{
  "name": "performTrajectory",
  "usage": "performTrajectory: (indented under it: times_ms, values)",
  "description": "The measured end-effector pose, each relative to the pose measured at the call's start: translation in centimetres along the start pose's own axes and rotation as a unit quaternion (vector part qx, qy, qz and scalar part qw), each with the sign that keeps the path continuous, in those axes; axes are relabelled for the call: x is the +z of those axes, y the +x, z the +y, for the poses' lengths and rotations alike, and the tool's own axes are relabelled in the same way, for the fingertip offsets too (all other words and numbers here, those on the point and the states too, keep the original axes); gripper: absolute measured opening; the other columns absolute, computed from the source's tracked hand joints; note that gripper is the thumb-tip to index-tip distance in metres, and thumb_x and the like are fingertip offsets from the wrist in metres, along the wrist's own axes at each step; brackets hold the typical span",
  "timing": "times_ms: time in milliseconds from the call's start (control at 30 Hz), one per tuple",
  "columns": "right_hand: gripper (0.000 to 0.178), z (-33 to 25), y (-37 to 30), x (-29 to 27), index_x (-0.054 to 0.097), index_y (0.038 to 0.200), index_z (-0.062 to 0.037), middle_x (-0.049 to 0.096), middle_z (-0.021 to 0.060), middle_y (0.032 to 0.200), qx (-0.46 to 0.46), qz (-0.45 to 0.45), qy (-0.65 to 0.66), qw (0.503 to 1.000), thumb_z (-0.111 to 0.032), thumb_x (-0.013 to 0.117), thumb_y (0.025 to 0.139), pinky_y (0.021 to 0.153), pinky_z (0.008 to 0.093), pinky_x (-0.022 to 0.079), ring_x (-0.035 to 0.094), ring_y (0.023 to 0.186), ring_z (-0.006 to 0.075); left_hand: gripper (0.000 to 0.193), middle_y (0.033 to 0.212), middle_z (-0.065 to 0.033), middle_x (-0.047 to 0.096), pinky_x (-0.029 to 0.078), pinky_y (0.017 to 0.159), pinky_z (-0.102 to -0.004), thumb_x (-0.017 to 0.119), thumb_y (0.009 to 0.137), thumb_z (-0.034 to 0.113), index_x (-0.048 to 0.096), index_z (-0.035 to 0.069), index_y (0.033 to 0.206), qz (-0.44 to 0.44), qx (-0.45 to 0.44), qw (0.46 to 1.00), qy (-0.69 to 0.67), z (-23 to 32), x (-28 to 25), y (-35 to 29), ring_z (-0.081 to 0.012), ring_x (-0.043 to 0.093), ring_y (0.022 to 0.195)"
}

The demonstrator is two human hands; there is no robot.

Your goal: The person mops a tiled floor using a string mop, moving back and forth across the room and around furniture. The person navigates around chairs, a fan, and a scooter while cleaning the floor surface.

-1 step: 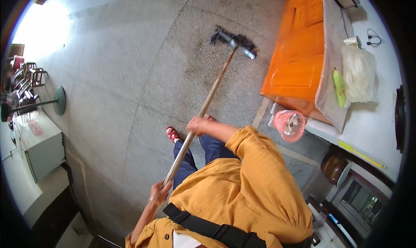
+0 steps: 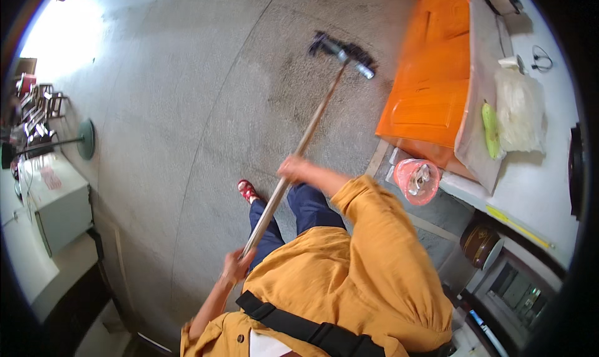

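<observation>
A mop (image 2: pixel 317 115) with a long wooden handle slants across the floor in front of me. Its dark strand head, on a grey crossbar, lies flat on the speckled floor, where a darker patch surrounds it. My right hand (image 2: pixel 293 168) is wrapped round the middle of the handle, in front of my knees. Lower down, near my left hip, my left hand (image 2: pixel 236 266) grips the handle close to its top end. The fingers of both hands are partly hidden and slightly blurred.
To the right of the mop head stands an orange panelled cabinet (image 2: pixel 427 70). A pink bin (image 2: pixel 416 181) holding rubbish sits at its near corner. On the white counter lie a plastic bag (image 2: pixel 519 110) and a long green vegetable (image 2: pixel 490 130). Leftward are stools (image 2: pixel 53 104) and a pale box-shaped cabinet (image 2: pixel 59 198).
The mop head has slid a little to the right and nearer to me. My right hand has shifted slightly right and forward, and my left hand a little right, both still on the handle.
</observation>
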State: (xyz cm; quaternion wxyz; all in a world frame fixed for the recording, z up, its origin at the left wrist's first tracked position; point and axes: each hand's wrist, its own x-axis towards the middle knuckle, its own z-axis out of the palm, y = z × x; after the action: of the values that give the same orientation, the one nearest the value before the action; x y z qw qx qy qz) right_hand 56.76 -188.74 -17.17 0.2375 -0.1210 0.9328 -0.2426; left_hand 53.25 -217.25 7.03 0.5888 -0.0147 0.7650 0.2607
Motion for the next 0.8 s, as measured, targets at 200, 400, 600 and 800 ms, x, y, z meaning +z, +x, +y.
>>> performTrajectory:
  times_ms: [200,400,600,800]
  values:
    - [0.015,16.9,-10.0,-0.2,0.063,0.073,-0.0164,0.060,0.0080,0.080,0.274,0.019,-0.048,0.960,-0.016,0.049,0.074,0.082,0.0371,0.041,0.053,0.094,0.0236,0.030,0.052,-0.0001,0.046,0.035,0.039,-0.0281,0.058,0.080,0.031,0.061,0.005,0.096,-0.003,0.197,0.979,0.049,10.6,11.5,7.7,-0.0088,0.042,0.044]
    - [0.027,6.7,-9.3,1.2,0.062,0.089,-0.0161,0.055,0.0090,0.108,0.258,0.037,-0.196,0.945,-0.024,0.038,0.083,0.101,0.0475,0.017,0.042,0.110,0.0267,0.031,0.058,-0.0009,0.050,0.038,0.050,-0.0280,0.060,0.078,0.027,0.061,0.008,0.102,0.038,0.154,0.984,0.084,2.6,9.3,5.0,-0.0076,0.043,0.055]
    - [0.019,-13.8,-2.6,11.2,0.061,0.068,-0.0207,0.061,0.0062,0.069,0.154,0.113,-0.146,0.971,-0.022,0.045,0.078,0.089,0.0495,0.028,0.059,0.074,0.0230,0.037,0.069,0.0027,0.053,0.040,0.052,-0.0234,0.068,0.075,0.024,0.060,0.006,0.106,0.046,-0.010,0.998,0.047,-15.8,0.1,-4.5,-0.0059,0.045,0.061]
    - [0.005,-38.2,2.0,17.5,0.055,0.068,-0.0146,0.058,0.0080,0.059,-0.119,0.145,0.012,0.982,-0.019,0.053,0.066,0.049,0.0397,0.046,0.060,0.056,0.0240,0.032,0.059,-0.0045,0.054,0.042,0.053,-0.0246,0.068,0.070,0.024,0.063,0.004,0.095,0.176,0.005,0.974,0.142,-31.8,-8.5,-22.5,-0.0059,0.045,0.055]
